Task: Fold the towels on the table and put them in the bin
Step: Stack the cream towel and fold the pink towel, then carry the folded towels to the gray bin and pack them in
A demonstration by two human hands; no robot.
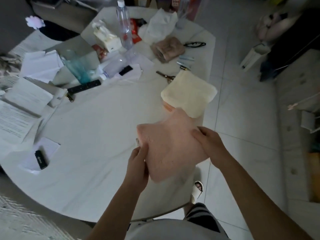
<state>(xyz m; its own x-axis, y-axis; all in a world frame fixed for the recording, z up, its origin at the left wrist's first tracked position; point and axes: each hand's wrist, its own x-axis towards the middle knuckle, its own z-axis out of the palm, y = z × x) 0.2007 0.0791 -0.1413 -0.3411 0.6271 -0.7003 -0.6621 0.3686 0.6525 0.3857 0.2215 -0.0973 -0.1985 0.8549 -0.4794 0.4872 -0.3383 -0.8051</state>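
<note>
1. Table: round, under a white cloth, filling most of your view; its far half is crowded, the near half bare cloth.

2. Pink towel: held up in front of you over the table's near right edge, between your two hands. It hangs flat and slightly tilted, its long axis running from the near lower corner up and away toward the stack beyond; the far end narrows to a raised corner.

3. Cream towel: folded square, lying at the table's right edge on top of another folded piece (only an orange-pink edge shows beneath), just beyond the pink towel's far end.

4. Your left hand: fingers curled together, pinching the pink towel's left edge; thumb side toward you.

5. Your right hand: fingers bent and close together, clamped on the towel's right edge, fingertips on its face.

6. Clear water bottle: upright at the far side, white cap.

7. Tissue box: left of the bottle, just beside it.

8. Black remote: lying flat, left of centre.

9. Scissors: lying just beyond the cream towel's far corner.
</note>
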